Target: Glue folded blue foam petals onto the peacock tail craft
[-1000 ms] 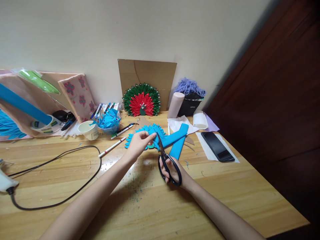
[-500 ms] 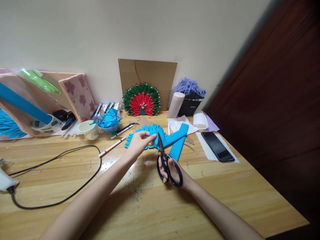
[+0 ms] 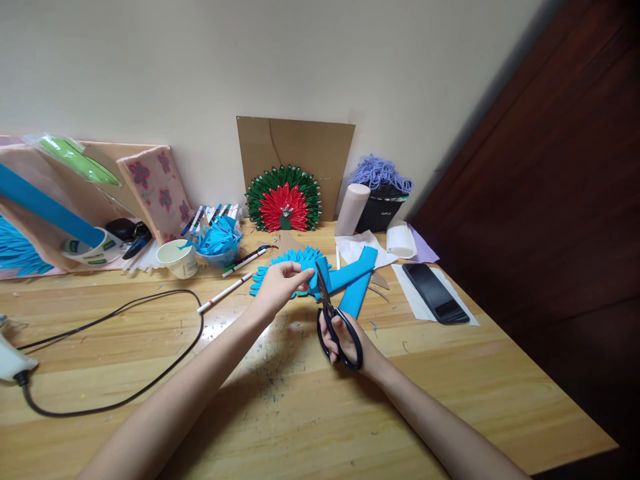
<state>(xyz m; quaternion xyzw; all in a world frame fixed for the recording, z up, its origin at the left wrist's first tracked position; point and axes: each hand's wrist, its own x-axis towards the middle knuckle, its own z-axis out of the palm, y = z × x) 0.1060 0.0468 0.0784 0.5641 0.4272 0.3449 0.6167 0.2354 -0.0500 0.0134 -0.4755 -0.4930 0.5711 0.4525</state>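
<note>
Thumb and fingers of my left hand point(image 3: 286, 285) pinch the end of a wide blue strip point(image 3: 355, 269); I cannot tell if it is paper or ribbon. My right hand point(image 3: 357, 340) grips black-handled scissors point(image 3: 327, 300), fingers through the loops. Their blades point up and away from me and lie at the blue strip, just right of my left fingertips. Behind my left hand rests a fan of layered blue petals point(image 3: 295, 257), partly covered by the hand. A length of blue strip slants down behind the scissors.
A green and red peacock craft point(image 3: 283, 200) leans on cardboard point(image 3: 310, 147). A paper cup point(image 3: 177, 260) and a bowl of blue scraps point(image 3: 219, 243) stand left. A phone point(image 3: 435, 293) lies right. A black cord point(image 3: 125, 403) loops across the table, with markers point(image 3: 224, 293) nearby.
The scissors' handles have drawn slightly closer together, and the right hand has shifted a little. The blue strip has moved slightly near the blades. My left hand stays almost in place.
</note>
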